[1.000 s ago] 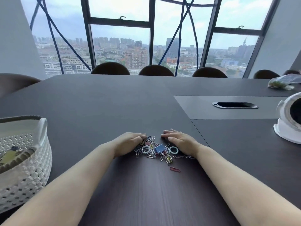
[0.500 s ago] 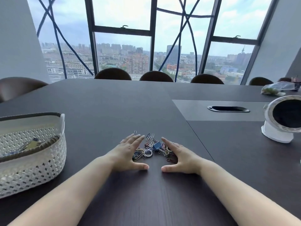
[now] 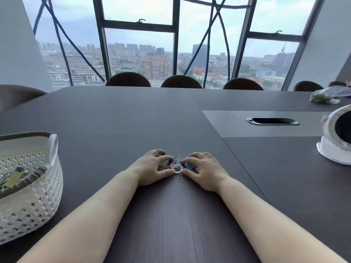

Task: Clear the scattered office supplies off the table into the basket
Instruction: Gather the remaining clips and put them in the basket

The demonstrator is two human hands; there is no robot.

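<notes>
- On the dark table, both hands cup a little pile of paper clips from either side.
- left hand and right hand are curled round the pile, fingers bent, thumbs nearly meeting; can't tell if anything's actually gripped yet.
- white woven basket sits well off to the left, some stuff already inside.

soft overcast daylight from the windows; wide-angle bending at edges, slight overall blur.
</notes>
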